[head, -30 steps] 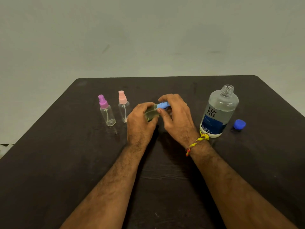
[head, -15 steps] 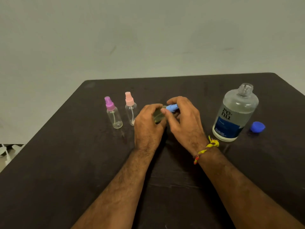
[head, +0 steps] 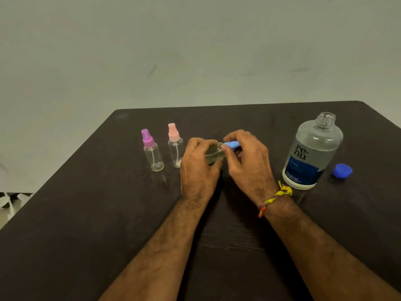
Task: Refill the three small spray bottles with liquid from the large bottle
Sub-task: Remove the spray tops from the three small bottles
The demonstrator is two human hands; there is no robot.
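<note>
Both hands keep their hold as half a second ago, and only the view has shifted a little, so the bottles sit slightly differently in frame; on the dark table [head: 86, 224], furthest left, stands the purple-capped spray bottle [head: 152, 150], upright, clear, with its dip tube showing and no liquid that can be made out; just beside it to the right stands the pink-capped spray bottle [head: 175, 145], also upright and clear, its lower edge partly hidden behind the left hand; the left hand [head: 198, 168] is curled round the body of the third small bottle [head: 213, 154], tilted so its top leans toward the right, with what looks like a shallow level of liquid inside; the right hand [head: 247, 161] pinches that bottle's blue spray cap [head: 232, 145] between thumb and fingers, wrist bent inward, a yellow and red thread wristband [head: 274, 197] tied round it; both forearms reach up from the near edge, converging at mid-table; further right stands the large bottle [head: 312, 153], upright, uncapped, clear liquid reaching near its shoulder; its blue cap [head: 342, 170] lies on the table just beside it.
</note>
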